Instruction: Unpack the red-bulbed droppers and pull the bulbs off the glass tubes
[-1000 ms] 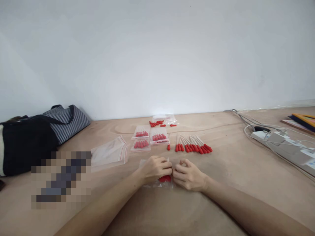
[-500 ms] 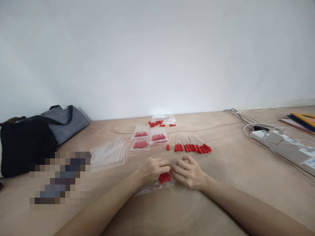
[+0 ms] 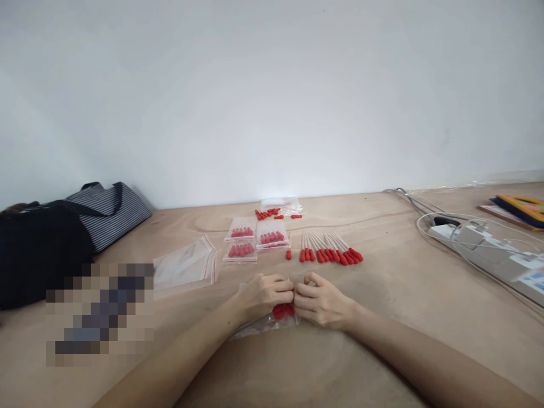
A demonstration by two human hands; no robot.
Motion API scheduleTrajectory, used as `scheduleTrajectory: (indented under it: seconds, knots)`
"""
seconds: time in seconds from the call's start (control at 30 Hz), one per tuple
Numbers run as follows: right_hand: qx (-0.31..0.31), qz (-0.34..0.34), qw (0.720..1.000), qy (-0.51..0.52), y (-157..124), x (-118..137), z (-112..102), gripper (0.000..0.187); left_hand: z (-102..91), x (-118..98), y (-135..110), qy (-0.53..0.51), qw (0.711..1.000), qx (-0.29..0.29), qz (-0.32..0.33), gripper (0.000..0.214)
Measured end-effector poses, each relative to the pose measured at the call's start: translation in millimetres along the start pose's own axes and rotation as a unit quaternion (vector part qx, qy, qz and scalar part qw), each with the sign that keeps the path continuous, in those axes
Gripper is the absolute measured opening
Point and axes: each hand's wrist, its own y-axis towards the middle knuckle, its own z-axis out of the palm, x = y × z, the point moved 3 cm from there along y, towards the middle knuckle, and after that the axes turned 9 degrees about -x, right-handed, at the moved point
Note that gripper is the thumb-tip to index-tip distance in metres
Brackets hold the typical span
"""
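Observation:
A clear zip bag point(image 3: 255, 328) with red bulbs point(image 3: 283, 311) showing inside lies under and between my hands. My left hand point(image 3: 264, 297) is closed on its upper part, the fingers bent over the plastic. From the other side, my right hand point(image 3: 321, 303) pinches the bag's edge with curled fingers, close against the left fingertips. Those fingertips hide part of the bag. Just beyond them are droppers point(image 3: 329, 249) with red bulbs and thin pale stems, laid in a row, plus a single dropper point(image 3: 289, 254) to their left.
Small zip bags of droppers point(image 3: 241, 248) are grouped left of the row. Flat zip bags point(image 3: 182, 266) lie farther left. Loose red bulbs point(image 3: 267, 213) and a clear bag point(image 3: 280, 204) sit by the wall. A power strip point(image 3: 488, 252) with cables is right; a striped bag point(image 3: 114, 218) is left.
My right hand has moved slightly left and its fingers have closed in against the left hand at the bag's edge. The left hand has barely moved.

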Motion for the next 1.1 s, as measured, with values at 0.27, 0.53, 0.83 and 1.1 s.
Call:
scheduleTrajectory:
  seconds: [0.27, 0.53, 0.83, 1.1]
  knots:
    - [-0.03, -0.016, 0.999, -0.007, 2, -6, -12, 0.024, -15.9, 0, -8, -0.059, 0.994, 0.008, -0.093, 0.027]
    - [-0.013, 0.133, 0.963, 0.235, -2, -11, -25, 0.02, -17.8, -16, -53, -0.124, 0.955, 0.091, -0.253, 0.071]
    - [-0.034, 0.222, 0.932, 0.286, 0, -13, -18, 0.019, -13.2, -10, -47, -0.154, 0.939, 0.074, -0.298, 0.062]
    - [-0.036, 0.348, 0.866, 0.357, 3, -11, -8, 0.023, -3.0, -4, -51, -0.148, 0.949, 0.032, -0.275, 0.058]
